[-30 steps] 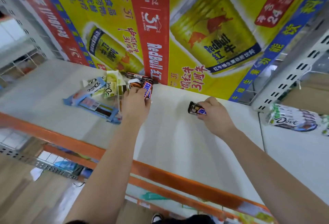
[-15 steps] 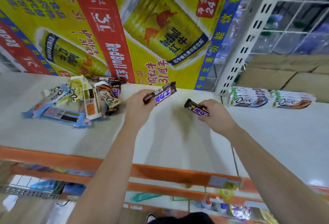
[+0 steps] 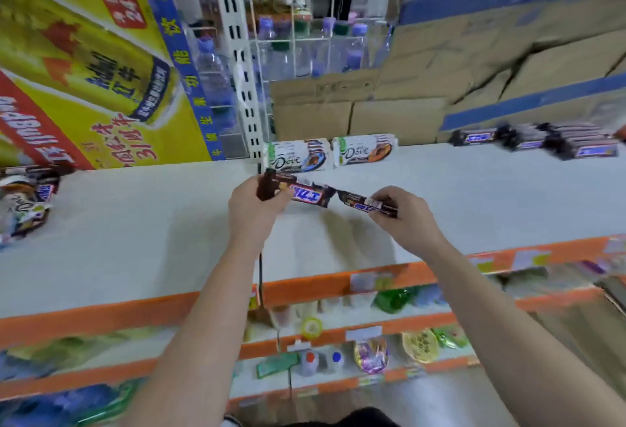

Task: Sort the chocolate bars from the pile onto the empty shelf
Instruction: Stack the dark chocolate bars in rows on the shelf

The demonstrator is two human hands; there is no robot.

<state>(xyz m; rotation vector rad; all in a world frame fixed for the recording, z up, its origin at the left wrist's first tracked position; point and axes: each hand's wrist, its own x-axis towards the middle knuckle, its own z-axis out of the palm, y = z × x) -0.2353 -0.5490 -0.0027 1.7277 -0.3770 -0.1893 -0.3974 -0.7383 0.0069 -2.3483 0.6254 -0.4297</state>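
My left hand (image 3: 252,204) grips a brown Snickers bar (image 3: 306,193) above the white shelf (image 3: 169,240). A smaller brown bar (image 3: 364,203) is pinched in my right hand (image 3: 403,214), its tip almost touching the left one. The mixed pile of chocolate bars (image 3: 27,201) lies at the far left of the shelf. Two white Dove bars (image 3: 330,153) lie side by side at the back of the shelf, just beyond my hands. A row of dark Snickers bars (image 3: 538,140) lies at the back right.
A yellow and red Red Bull poster (image 3: 91,81) covers the back wall at left. A white slotted upright (image 3: 237,53) divides the bays, with water bottles (image 3: 305,43) behind a wire grid. Cardboard boxes (image 3: 474,53) stand behind the right bay. Orange-edged lower shelves (image 3: 338,335) hold goods.
The view has swung right, so the pile slid to the left edge and the right bay came into sight. Both hands moved right with their bars and drew closer together.
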